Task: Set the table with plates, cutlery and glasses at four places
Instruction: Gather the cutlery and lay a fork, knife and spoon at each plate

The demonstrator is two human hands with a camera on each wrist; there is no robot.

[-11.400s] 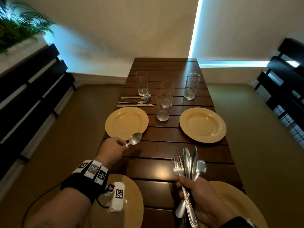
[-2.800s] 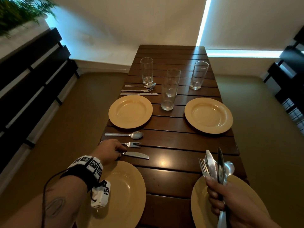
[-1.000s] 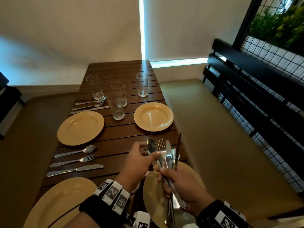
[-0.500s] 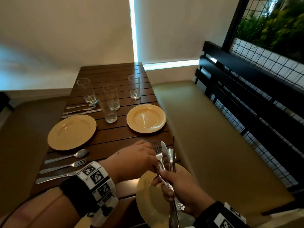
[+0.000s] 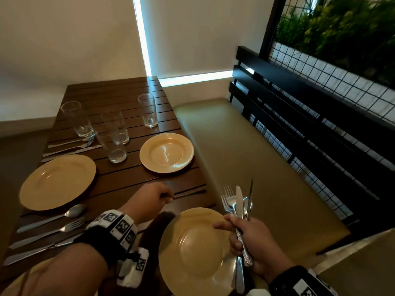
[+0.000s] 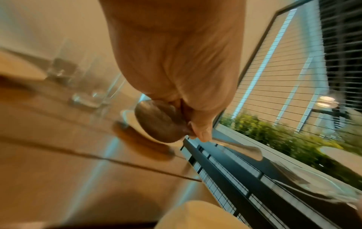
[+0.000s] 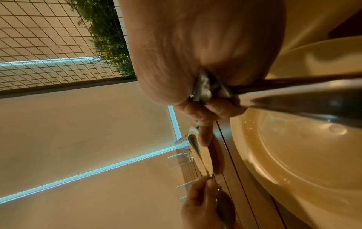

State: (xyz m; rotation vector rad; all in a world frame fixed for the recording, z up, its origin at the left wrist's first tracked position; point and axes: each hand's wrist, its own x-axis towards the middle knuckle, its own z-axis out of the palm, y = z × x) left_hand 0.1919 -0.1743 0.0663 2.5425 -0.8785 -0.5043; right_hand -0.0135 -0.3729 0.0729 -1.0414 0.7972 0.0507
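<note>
Above the table (image 5: 119, 184), shiny steel spoon (image 6: 160, 122), left hand (image 5: 149, 199) pinching

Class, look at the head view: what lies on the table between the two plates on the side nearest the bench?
The left hand holding a spoon low over the bare wood, between the far plate and the near plate. The head view shows it best.

the left hand (image 5: 149, 199) hides the bowl of the spoon (image 5: 188, 193) in the head view. left wrist view: blurred glasses (image 6: 86, 86). the near left plate (image 5: 12, 289) is cut off by the frame edge. right hand (image 5: 254, 244) covers the cutlery bundle (image 5: 239, 201) handles.
</note>
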